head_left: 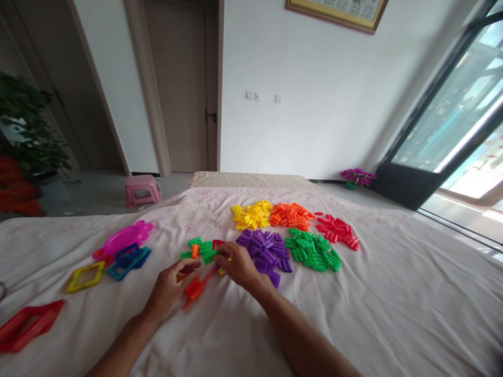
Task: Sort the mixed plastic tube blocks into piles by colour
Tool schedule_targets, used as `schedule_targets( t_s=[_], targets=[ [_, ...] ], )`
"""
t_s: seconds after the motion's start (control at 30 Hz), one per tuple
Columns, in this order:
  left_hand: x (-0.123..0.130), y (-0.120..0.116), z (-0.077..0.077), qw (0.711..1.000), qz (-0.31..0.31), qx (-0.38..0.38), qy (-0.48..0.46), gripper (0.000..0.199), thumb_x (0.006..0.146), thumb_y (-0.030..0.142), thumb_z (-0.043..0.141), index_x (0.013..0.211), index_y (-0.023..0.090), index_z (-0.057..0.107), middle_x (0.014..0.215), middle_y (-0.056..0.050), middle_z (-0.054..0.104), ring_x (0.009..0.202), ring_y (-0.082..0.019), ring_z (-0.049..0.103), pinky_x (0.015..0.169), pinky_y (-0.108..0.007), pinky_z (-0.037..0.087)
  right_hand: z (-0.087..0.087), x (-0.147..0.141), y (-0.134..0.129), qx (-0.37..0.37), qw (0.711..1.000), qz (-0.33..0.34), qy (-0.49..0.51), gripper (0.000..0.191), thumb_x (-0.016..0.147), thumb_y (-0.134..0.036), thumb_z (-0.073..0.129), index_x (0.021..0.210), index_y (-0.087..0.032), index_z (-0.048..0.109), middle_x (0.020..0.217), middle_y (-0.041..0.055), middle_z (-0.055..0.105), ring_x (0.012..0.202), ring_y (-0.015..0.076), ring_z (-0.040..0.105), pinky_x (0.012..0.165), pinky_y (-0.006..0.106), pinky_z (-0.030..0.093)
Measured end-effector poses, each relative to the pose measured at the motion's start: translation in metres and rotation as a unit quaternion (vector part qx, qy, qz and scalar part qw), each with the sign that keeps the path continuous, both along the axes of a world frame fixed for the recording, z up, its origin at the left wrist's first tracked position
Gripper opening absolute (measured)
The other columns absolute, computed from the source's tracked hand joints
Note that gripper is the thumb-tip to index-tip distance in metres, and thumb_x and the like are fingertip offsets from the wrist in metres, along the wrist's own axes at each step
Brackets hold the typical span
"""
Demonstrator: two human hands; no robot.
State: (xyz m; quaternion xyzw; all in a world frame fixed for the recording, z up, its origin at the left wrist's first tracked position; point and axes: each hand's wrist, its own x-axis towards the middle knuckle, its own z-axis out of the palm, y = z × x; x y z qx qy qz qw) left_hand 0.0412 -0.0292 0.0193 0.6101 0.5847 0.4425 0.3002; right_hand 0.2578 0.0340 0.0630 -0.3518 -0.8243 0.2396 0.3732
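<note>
My left hand (170, 285) is low over the cloth, its fingers curled at an orange-red toy building piece (193, 291), which is blurred and has thin bars sticking out. My right hand (239, 264) reaches in from the right, thumb and fingers pinched at a green building piece (209, 256). Just beyond the hands lie more green pieces (205, 246), a small orange piece (195, 251) and a red piece (217, 244). A yellowish piece (222, 272) is partly hidden under my right hand.
Sorted heaps of purple (264, 248), green (314, 250), yellow (252, 214), orange (291, 215) and red (338, 231) pieces lie to the right. Leftward are a pink tray (126, 238), blue frames (129, 261), a yellow frame (85, 276) and a red frame (29, 324) on the wrinkled cloth (373, 314).
</note>
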Motion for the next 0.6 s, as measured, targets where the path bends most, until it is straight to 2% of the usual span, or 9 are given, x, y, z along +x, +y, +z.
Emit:
schedule_targets(
  t_s=[0.1,0.2,0.27,0.33,0.4,0.43,0.47,0.5,0.6],
  targets=[
    [-0.008,0.002,-0.003,0.998,0.043,0.030,0.032,0.028,0.082,0.045,0.060,0.092,0.022,0.071,0.093,-0.004,0.076,0.088,-0.021,0.070,0.082,-0.029,0.053,0.000,0.022,0.024,-0.027,0.993,-0.087,0.074,0.009,0.082,-0.026,0.064,0.082,-0.018,0.069,0.073,0.0002,0.065,0.066,0.0137,0.057,0.062,0.024,0.043],
    [-0.017,0.005,-0.008,0.994,0.095,0.028,0.037,0.032,0.082,0.050,0.058,0.090,0.022,0.070,0.089,-0.004,0.075,0.086,-0.021,0.069,0.079,-0.028,0.052,-0.006,0.052,0.050,-0.094,0.955,-0.170,0.223,0.019,0.080,-0.036,0.065,0.079,-0.016,0.067,0.067,-0.0005,0.063,0.061,0.0122,0.056,0.057,0.023,0.043],
    [-0.022,0.007,-0.011,0.993,0.115,0.022,0.017,0.035,0.083,0.052,0.057,0.092,0.020,0.068,0.092,-0.005,0.075,0.089,-0.022,0.069,0.080,-0.028,0.052,-0.011,0.074,0.066,-0.154,0.894,-0.204,0.368,0.026,0.077,-0.042,0.068,0.078,-0.016,0.065,0.064,-0.0011,0.063,0.058,0.0115,0.056,0.057,0.023,0.046],
    [-0.025,0.008,-0.014,0.992,0.121,0.021,-0.001,0.037,0.083,0.052,0.056,0.095,0.019,0.067,0.096,-0.007,0.075,0.092,-0.022,0.070,0.081,-0.028,0.052,-0.014,0.097,0.079,-0.204,0.803,-0.243,0.505,0.027,0.072,-0.041,0.071,0.078,-0.017,0.062,0.061,-0.0026,0.062,0.054,0.0106,0.056,0.056,0.023,0.048],
    [-0.027,0.009,-0.016,0.992,0.122,0.020,-0.002,0.037,0.083,0.052,0.057,0.096,0.018,0.067,0.099,-0.007,0.075,0.093,-0.022,0.070,0.082,-0.028,0.052,-0.014,0.123,0.088,-0.216,0.715,-0.275,0.605,0.019,0.073,-0.034,0.070,0.076,-0.018,0.058,0.059,-0.0042,0.060,0.050,0.0086,0.055,0.054,0.021,0.049],
    [-0.027,0.010,-0.016,0.992,0.123,0.018,0.002,0.037,0.083,0.051,0.057,0.096,0.019,0.067,0.099,-0.007,0.075,0.093,-0.022,0.070,0.082,-0.028,0.052,-0.013,0.136,0.092,-0.213,0.681,-0.286,0.639,0.015,0.076,-0.030,0.066,0.075,-0.019,0.056,0.059,-0.0048,0.060,0.049,0.0077,0.054,0.054,0.020,0.049],
    [-0.026,0.010,-0.016,0.992,0.124,0.017,0.006,0.036,0.083,0.051,0.057,0.096,0.019,0.067,0.098,-0.007,0.075,0.093,-0.022,0.070,0.081,-0.027,0.052,-0.011,0.150,0.094,-0.209,0.655,-0.295,0.663,0.012,0.079,-0.028,0.062,0.074,-0.020,0.054,0.059,-0.0052,0.059,0.048,0.0072,0.054,0.053,0.020,0.050],
    [-0.026,0.010,-0.015,0.992,0.125,0.016,0.009,0.035,0.083,0.050,0.057,0.096,0.019,0.067,0.098,-0.006,0.075,0.092,-0.022,0.070,0.081,-0.027,0.052,-0.009,0.164,0.096,-0.204,0.643,-0.302,0.673,0.012,0.083,-0.029,0.057,0.074,-0.021,0.053,0.059,-0.0054,0.059,0.047,0.0069,0.054,0.053,0.019,0.051],
    [-0.024,0.009,-0.012,0.991,0.128,0.022,0.015,0.034,0.082,0.049,0.057,0.094,0.020,0.068,0.097,-0.005,0.076,0.090,-0.022,0.070,0.079,-0.026,0.052,-0.003,0.197,0.096,-0.188,0.626,-0.311,0.690,0.022,0.092,-0.033,0.041,0.075,-0.022,0.051,0.063,-0.0047,0.059,0.048,0.0073,0.056,0.054,0.020,0.053]
  ],
)
